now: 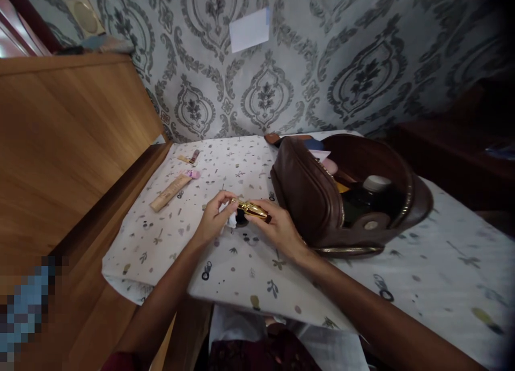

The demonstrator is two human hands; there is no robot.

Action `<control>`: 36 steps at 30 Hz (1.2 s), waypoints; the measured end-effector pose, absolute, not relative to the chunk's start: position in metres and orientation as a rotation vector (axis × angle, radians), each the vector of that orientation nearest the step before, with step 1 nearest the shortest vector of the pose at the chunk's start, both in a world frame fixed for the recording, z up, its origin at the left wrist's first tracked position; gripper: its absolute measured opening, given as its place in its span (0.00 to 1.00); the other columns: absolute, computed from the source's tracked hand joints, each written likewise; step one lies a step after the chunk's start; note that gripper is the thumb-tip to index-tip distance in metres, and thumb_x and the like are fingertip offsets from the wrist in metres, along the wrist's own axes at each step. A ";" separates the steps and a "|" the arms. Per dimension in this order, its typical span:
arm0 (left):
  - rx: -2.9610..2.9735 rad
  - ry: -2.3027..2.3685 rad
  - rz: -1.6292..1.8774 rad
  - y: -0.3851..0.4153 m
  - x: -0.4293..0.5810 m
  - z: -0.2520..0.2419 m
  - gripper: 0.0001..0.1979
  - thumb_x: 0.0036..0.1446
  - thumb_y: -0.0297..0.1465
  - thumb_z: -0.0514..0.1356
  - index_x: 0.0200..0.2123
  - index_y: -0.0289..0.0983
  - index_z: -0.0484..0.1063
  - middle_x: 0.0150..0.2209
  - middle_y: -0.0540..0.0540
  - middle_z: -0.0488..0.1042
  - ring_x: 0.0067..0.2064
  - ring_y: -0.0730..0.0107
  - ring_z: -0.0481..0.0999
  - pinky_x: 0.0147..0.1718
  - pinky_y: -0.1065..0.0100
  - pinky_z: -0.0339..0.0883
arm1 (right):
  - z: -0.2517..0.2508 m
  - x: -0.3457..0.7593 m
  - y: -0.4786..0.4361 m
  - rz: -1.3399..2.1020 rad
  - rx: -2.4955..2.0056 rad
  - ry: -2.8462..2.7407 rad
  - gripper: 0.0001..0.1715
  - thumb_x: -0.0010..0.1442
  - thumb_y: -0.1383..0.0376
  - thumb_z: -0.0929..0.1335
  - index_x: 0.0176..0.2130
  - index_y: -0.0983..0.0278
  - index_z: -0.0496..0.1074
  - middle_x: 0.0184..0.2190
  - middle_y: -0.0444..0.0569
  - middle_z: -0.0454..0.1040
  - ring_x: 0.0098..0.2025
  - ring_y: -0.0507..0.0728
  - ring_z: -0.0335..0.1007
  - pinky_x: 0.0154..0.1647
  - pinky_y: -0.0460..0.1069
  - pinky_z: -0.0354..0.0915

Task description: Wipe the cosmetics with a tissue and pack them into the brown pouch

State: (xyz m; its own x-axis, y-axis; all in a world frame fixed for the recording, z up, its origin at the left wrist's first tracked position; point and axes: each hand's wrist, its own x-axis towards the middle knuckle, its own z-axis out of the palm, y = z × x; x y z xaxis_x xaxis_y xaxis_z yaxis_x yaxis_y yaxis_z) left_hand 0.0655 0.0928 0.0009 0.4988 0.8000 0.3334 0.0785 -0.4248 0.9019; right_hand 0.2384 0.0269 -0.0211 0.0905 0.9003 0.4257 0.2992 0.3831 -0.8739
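Observation:
Between both hands is a small shiny gold cosmetic case (257, 210), held above the cloth-covered table; its exact kind is unclear. My right hand (281, 230) has its fingers closed around the case's right end. At its left end, the fingers of my left hand (215, 215) pinch together, with a crumpled white tissue (232, 221) bunched under them. Just below the case shows a dark round thing (241, 219), partly covered by the hands. Close to my right hand stands an unzipped brown leather bag (309, 199).
A beige tube with a pink cap (172, 193) and a smaller cosmetic tube (195, 156) lie left on the patterned tablecloth (237, 264). In the bag is a dark bottle with a grey cap (377, 184). A wooden panel (80, 124) borders the left; patterned wallpaper is behind.

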 end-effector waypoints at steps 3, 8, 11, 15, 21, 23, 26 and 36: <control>1.870 0.777 0.997 0.093 0.064 -0.002 0.14 0.63 0.42 0.56 0.36 0.37 0.67 0.32 0.50 0.69 0.36 0.69 0.68 0.40 0.69 0.62 | -0.023 0.239 0.027 0.591 -1.136 -1.482 0.13 0.58 0.60 0.71 0.44 0.60 0.77 0.40 0.50 0.78 0.42 0.60 0.73 0.45 0.54 0.66; 1.903 0.828 0.966 0.092 0.063 -0.003 0.18 0.64 0.45 0.53 0.30 0.38 0.65 0.29 0.51 0.67 0.34 0.69 0.67 0.38 0.69 0.61 | -0.021 0.239 0.025 0.546 -1.143 -1.511 0.14 0.59 0.60 0.71 0.46 0.59 0.77 0.38 0.50 0.77 0.41 0.59 0.73 0.44 0.54 0.68; 1.883 0.857 0.932 0.092 0.063 -0.004 0.19 0.64 0.46 0.52 0.28 0.38 0.64 0.26 0.52 0.65 0.31 0.70 0.65 0.35 0.70 0.59 | -0.020 0.239 0.024 0.555 -1.135 -1.526 0.15 0.59 0.61 0.71 0.46 0.59 0.77 0.38 0.50 0.77 0.41 0.60 0.73 0.44 0.54 0.67; 1.887 0.857 0.932 0.093 0.061 0.000 0.18 0.62 0.46 0.55 0.29 0.38 0.65 0.28 0.52 0.66 0.33 0.70 0.66 0.37 0.70 0.61 | -0.019 0.240 0.024 0.577 -1.156 -1.531 0.15 0.59 0.60 0.71 0.46 0.59 0.77 0.37 0.50 0.77 0.40 0.60 0.73 0.43 0.55 0.67; 1.789 0.772 0.902 0.094 0.056 0.003 0.23 0.56 0.41 0.64 0.52 0.38 0.68 0.33 0.51 0.71 0.38 0.68 0.70 0.41 0.69 0.62 | -0.018 0.239 0.025 0.629 -1.169 -1.520 0.13 0.60 0.59 0.69 0.44 0.59 0.77 0.37 0.49 0.77 0.39 0.59 0.72 0.41 0.53 0.66; 1.796 0.798 0.886 0.095 0.057 0.001 0.18 0.58 0.42 0.62 0.46 0.37 0.70 0.29 0.52 0.70 0.35 0.69 0.70 0.39 0.69 0.62 | -0.017 0.238 0.024 0.609 -1.174 -1.539 0.12 0.60 0.59 0.69 0.44 0.59 0.77 0.37 0.49 0.77 0.39 0.59 0.72 0.41 0.53 0.65; 1.861 0.854 0.826 0.096 0.059 -0.001 0.20 0.62 0.46 0.55 0.26 0.37 0.67 0.24 0.52 0.67 0.31 0.70 0.67 0.36 0.69 0.61 | -0.017 0.238 0.023 0.573 -1.187 -1.571 0.11 0.60 0.59 0.69 0.43 0.59 0.77 0.35 0.48 0.76 0.38 0.59 0.72 0.41 0.52 0.64; 1.836 0.786 0.815 0.099 0.054 0.000 0.15 0.62 0.44 0.57 0.39 0.37 0.72 0.32 0.49 0.72 0.37 0.68 0.71 0.41 0.68 0.64 | -0.013 0.235 0.021 0.645 -1.209 -1.594 0.12 0.62 0.57 0.67 0.38 0.61 0.76 0.29 0.46 0.75 0.31 0.55 0.67 0.32 0.48 0.60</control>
